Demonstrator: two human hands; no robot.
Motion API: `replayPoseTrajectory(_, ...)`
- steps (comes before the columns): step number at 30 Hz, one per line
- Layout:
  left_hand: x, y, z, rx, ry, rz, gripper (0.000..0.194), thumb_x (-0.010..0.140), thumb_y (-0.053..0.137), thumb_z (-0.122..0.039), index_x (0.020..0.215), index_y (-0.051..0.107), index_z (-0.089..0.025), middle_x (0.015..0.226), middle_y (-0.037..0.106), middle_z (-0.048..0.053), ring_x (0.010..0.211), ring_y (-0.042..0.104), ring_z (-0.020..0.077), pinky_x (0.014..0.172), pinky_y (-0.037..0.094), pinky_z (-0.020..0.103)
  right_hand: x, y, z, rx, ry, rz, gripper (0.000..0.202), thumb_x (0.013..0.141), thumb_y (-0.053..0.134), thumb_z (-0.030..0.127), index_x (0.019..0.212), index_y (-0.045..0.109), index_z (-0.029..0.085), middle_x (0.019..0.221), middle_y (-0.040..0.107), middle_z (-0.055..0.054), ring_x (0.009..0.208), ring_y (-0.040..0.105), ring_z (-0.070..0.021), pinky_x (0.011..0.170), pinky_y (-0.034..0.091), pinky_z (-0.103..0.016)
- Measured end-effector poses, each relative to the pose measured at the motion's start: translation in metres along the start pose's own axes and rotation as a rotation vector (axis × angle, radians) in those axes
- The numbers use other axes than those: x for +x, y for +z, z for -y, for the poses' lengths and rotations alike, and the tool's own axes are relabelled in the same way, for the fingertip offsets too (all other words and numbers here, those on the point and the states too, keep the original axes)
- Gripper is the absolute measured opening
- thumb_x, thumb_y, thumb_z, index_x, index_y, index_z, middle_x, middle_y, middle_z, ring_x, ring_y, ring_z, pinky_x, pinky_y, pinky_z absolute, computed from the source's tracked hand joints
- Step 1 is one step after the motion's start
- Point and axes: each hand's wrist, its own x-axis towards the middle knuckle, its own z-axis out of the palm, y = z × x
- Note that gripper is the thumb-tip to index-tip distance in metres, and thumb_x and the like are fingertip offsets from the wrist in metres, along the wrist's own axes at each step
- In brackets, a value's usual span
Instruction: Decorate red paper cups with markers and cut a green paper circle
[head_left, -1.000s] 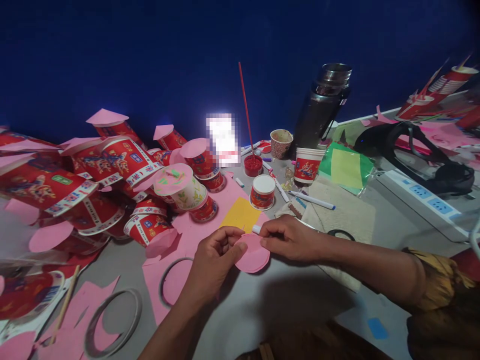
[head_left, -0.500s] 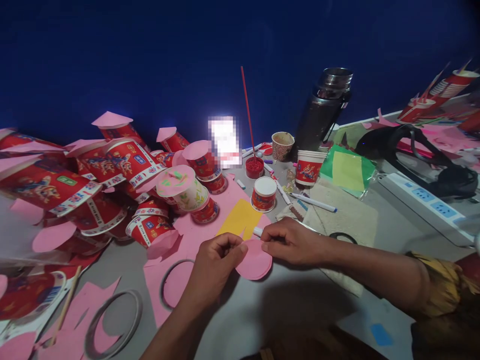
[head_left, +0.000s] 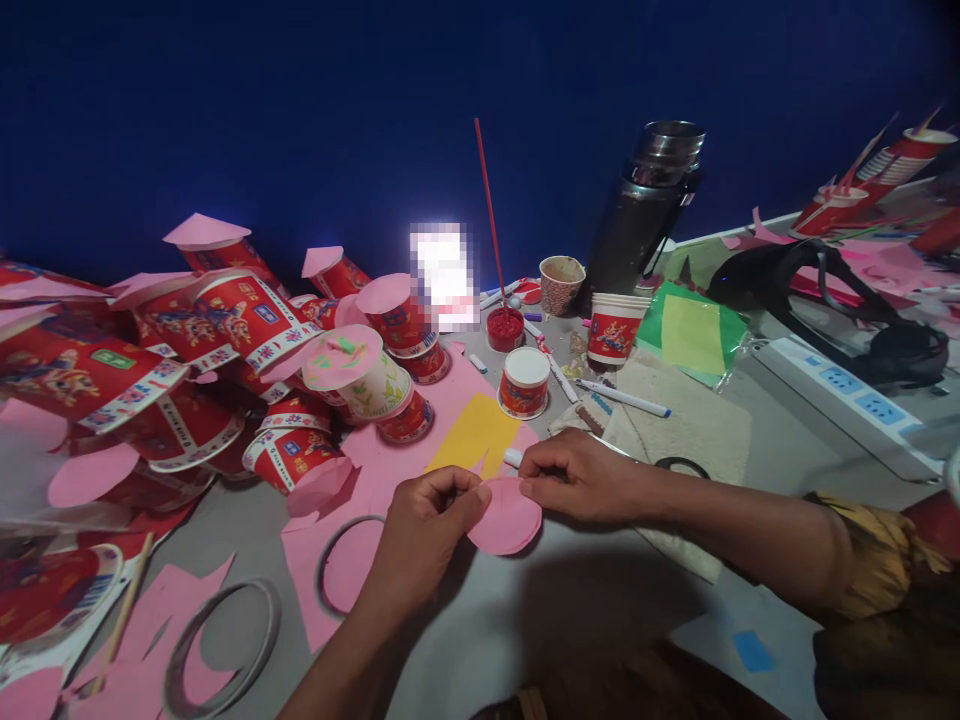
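In the lower middle of the frame, just above the grey table (head_left: 525, 610), the left hand (head_left: 427, 520) and right hand (head_left: 581, 480) each pinch an upper edge of a pink paper disc (head_left: 506, 520), likely light, floppy and easily creased, best held by its rim.

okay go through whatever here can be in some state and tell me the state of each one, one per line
left hand: pinching the pink paper disc's left edge
right hand: pinching its top edge, with a white marker
pink paper disc: flat, held by both hands
red paint pot: open, stick standing in it
flask: upright
scissors: lying flat
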Motion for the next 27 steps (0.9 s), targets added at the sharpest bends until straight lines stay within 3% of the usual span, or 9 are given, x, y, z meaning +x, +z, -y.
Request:
replayPoseTrajectory(9,0.000,0.002,-0.003,0.075,0.025,-0.048,0.025,0.072,0.078,-0.041,0.062,0.070,-0.019,0.058,0.056,-0.002,0.057,0.042,0.0125,0.054,0.033,0.026,0.000,0.001,-0.001,0.023,0.000,-0.005,0.019,0.092,0.064,0.025,0.080,0.075,0.016,0.061,0.059,0.004,0.057,0.048,-0.0101,0.056,0.031,-0.023)
replayPoseTrajectory(15,-0.003,0.006,-0.002,0.111,0.065,-0.032,0.024,0.072,0.076,-0.039,0.060,0.069,-0.020,0.058,0.059,-0.001,0.058,0.047,0.0135,0.056,0.036,0.026,0.002,0.003,0.000,0.141,0.034,-0.081,0.014,0.091,0.067,0.026,0.092,0.076,0.016,0.071,0.065,0.002,0.061,0.052,-0.0112,0.057,0.037,-0.023)
replayPoseTrajectory(21,-0.008,0.013,-0.003,0.147,0.114,0.020,0.024,0.077,0.074,-0.037,0.060,0.069,-0.020,0.057,0.060,-0.001,0.057,0.049,0.0141,0.057,0.039,0.027,0.004,0.010,-0.004,0.006,-0.151,-0.126,0.012,0.090,0.072,0.026,0.082,0.072,0.018,0.074,0.068,0.000,0.068,0.055,-0.0137,0.066,0.039,-0.026)
replayPoseTrajectory(27,-0.006,0.010,-0.004,0.117,0.076,0.098,0.025,0.080,0.074,-0.042,0.084,0.077,-0.018,0.074,0.069,0.003,0.066,0.058,0.0170,0.062,0.045,0.028,0.004,0.012,-0.006,-0.021,-0.182,-0.169,0.010,0.089,0.070,0.021,0.079,0.068,0.019,0.072,0.067,0.001,0.064,0.052,-0.0125,0.064,0.038,-0.026)
